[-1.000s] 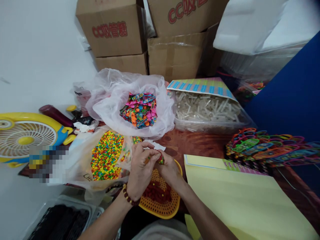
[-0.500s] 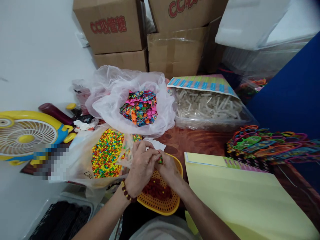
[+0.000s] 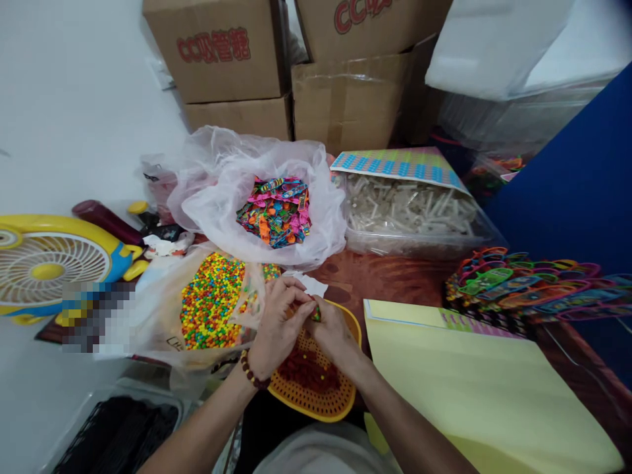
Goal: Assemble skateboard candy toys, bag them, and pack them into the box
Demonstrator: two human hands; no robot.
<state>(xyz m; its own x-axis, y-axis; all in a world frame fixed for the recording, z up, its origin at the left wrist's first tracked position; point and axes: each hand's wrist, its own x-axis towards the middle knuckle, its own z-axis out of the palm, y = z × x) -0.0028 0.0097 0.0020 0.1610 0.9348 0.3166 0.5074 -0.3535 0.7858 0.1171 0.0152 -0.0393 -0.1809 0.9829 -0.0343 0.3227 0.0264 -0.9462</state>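
Note:
My left hand (image 3: 279, 329) and my right hand (image 3: 332, 329) meet fingertip to fingertip over a yellow perforated tray (image 3: 340, 405) that holds a heap of small red pieces. Both are pinched on one small item with green and red on it (image 3: 316, 314); I cannot make out what it is. A beaded bracelet sits on my left wrist. Just left of my hands lies an open clear bag of multicoloured candy beads (image 3: 211, 301). Behind them a white plastic bag (image 3: 217, 197) holds bright printed packets (image 3: 274, 212).
A clear tub of pale tubes (image 3: 409, 210) under a printed sheet stands at the back right. Coloured plastic frames (image 3: 523, 284) lie at the right, yellow card sheets (image 3: 474, 375) in front. A yellow fan (image 3: 49, 263) is left. Cardboard boxes (image 3: 232, 52) are stacked behind. A black crate (image 3: 118, 434) sits low left.
My hands have stayed over the tray, fingers shifting slightly on the small item. The camera view has tilted a little; nothing else has moved.

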